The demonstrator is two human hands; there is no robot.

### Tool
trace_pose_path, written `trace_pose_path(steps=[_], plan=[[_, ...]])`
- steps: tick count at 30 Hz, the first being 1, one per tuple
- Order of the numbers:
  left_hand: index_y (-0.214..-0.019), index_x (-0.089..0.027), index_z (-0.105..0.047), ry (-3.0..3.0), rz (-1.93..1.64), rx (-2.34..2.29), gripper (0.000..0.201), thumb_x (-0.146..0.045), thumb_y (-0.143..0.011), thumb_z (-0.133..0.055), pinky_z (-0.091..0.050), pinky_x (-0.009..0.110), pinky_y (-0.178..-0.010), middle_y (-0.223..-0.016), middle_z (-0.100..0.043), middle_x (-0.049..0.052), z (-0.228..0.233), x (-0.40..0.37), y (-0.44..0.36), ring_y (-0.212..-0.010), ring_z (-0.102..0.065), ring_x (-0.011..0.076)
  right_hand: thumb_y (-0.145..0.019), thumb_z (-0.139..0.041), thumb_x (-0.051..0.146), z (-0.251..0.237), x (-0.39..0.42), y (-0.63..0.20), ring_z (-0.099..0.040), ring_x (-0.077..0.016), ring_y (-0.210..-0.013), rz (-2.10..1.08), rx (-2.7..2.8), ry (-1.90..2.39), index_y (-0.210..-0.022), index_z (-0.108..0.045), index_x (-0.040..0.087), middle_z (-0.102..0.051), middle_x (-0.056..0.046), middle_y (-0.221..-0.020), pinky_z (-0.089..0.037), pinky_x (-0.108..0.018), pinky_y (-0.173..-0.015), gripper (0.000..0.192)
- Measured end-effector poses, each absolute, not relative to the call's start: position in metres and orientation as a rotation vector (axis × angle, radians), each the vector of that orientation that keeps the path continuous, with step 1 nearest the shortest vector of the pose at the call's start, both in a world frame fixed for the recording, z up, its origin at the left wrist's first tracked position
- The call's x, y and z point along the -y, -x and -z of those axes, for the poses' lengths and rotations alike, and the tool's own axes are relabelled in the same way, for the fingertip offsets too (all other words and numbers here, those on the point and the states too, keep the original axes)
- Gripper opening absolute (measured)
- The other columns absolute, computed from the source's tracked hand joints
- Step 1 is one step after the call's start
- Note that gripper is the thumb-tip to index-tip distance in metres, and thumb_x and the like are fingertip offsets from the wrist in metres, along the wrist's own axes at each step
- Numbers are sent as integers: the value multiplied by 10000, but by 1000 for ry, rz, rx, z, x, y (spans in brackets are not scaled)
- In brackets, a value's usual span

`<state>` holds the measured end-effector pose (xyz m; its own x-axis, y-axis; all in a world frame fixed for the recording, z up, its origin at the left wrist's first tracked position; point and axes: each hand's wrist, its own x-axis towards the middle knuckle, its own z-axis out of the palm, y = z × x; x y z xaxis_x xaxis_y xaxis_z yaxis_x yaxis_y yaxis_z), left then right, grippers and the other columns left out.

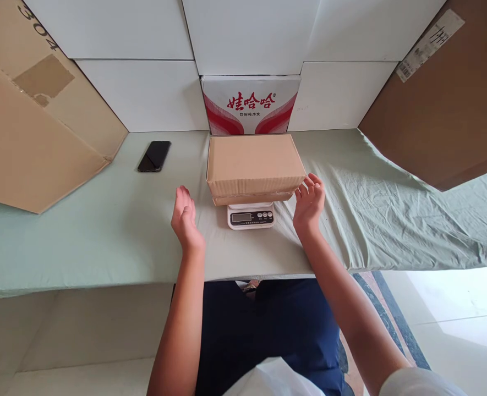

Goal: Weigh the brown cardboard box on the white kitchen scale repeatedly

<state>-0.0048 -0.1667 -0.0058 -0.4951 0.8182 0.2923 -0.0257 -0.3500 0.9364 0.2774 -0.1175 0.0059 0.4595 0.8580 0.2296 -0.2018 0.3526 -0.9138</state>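
A brown cardboard box (255, 159) sits on top of a small white digital scale (250, 224), hiding the scale's platform. The scale's front panel, with its grey display and a row of buttons, faces me; I cannot make out a reading. My left hand (185, 217) is raised to the left of the box, apart from it, fingers stretched out and palm turned inward. Close to the box's right front corner is my right hand (310, 203), fingers loosely spread. Whether its fingertips touch the cardboard I cannot tell.
A black phone (154, 156) lies on the green cloth (103, 231) at the left. Behind the box stands a white and red carton (251, 104) against the white wall (136, 93). Large cardboard sheets stand at the left (40, 137) and right (441, 104).
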Motion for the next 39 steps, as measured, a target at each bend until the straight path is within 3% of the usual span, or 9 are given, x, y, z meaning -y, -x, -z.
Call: trace_pose_path(steps=[7,19,39], plan=[[-1548,-280,-476,-1087,-1896,-1299,616,-466,-960,-465,-345,419,-1261,-1645,-456,63,4,168,3,-1548,-390,247,-851,-518,559,-16,122,-271,-662,-260,-1234,-833,736,942,-1136,-558,277,-619,-75,-1275,-414,-577,-1191,402],[-1455,-240,-592,-903,-1937,-1261,575,-375,-900,-535,-390,390,-1229,-1595,-518,96,-10,170,-5,-1509,-456,237,-848,-533,491,-32,130,-264,-680,-175,-1082,-902,641,911,-1047,-617,291,-645,-16,-1166,-476,-391,-1079,294],[-1445,-223,-603,-895,-1935,-1222,568,-375,-901,-550,-394,397,-1229,-1581,-532,110,-9,170,-5,-1492,-480,241,-828,-546,499,-31,127,-263,-676,-152,-937,-924,641,911,-993,-614,284,-665,5,-1048,-528,-329,-891,279]])
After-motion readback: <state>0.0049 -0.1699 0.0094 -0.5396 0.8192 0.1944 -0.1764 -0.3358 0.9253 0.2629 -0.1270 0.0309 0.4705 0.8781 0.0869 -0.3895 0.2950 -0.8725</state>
